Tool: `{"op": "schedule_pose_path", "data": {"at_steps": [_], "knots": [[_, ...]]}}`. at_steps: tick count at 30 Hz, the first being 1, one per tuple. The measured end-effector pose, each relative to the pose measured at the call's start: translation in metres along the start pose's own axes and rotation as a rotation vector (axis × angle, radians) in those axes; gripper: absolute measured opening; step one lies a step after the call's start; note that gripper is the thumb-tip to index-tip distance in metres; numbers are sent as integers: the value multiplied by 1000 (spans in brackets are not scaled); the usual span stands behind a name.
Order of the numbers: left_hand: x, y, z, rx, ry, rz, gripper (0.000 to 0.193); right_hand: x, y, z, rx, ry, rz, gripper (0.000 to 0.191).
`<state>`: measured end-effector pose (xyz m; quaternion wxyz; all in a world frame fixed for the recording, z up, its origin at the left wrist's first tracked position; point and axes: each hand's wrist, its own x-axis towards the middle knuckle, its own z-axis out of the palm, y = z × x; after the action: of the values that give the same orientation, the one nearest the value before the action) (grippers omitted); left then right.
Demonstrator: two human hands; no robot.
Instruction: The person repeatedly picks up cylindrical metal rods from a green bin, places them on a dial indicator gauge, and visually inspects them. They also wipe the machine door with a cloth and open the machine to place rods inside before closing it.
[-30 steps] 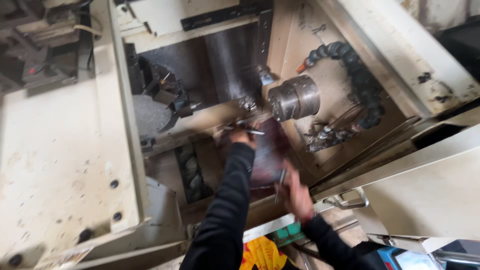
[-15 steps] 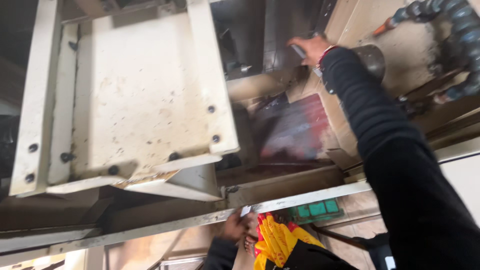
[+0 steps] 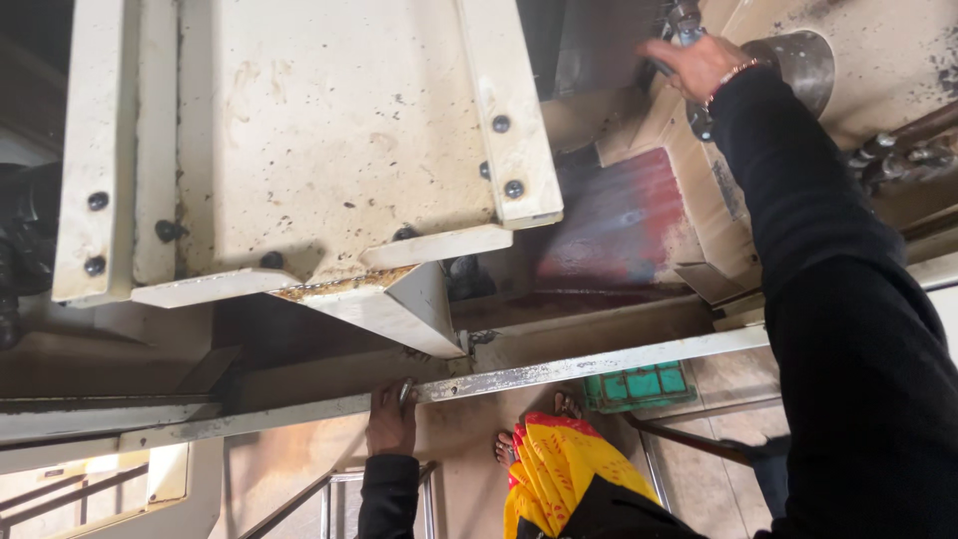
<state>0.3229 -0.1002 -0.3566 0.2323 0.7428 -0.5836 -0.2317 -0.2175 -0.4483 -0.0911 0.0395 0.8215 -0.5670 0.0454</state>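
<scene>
A cream machine door, spotted with grime and studded with dark bolts, is filling the upper left. Below it a worn metal rail is running across. The right hand is reaching up beside the steel chuck, its fingers closing on a small metal tool. The left hand is gripping the rail, fingers curling over its edge.

Checked frame for packages, labels, signs, screens: none visible. Cream machine panels carry only bolts and stains (no plates or stickers legible as such). The green slotted object low in the frame, below the metal rail, looks like a crate rather than packaging; no label can be made out on it.
</scene>
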Motion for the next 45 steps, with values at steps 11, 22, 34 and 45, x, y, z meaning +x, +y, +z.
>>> {"op": "schedule_pose_path", "data": {"at_steps": [11, 22, 34, 45], "knots": [[-4, -9, 11, -5, 63, 45, 34, -40, 22, 42, -368, 396, -464, 55], [-8, -10, 10, -20, 65, 45, 33, -40, -3, 17, -1264, -347, -48, 72], [-8, 0, 5, -35, 84, 15, 34, -24, -14, 2, -1197, -517, -4, 70], [-16, -8, 0, -163, 201, 210, 38, -16, -42, 43, -811, -270, 227, 43]]}}
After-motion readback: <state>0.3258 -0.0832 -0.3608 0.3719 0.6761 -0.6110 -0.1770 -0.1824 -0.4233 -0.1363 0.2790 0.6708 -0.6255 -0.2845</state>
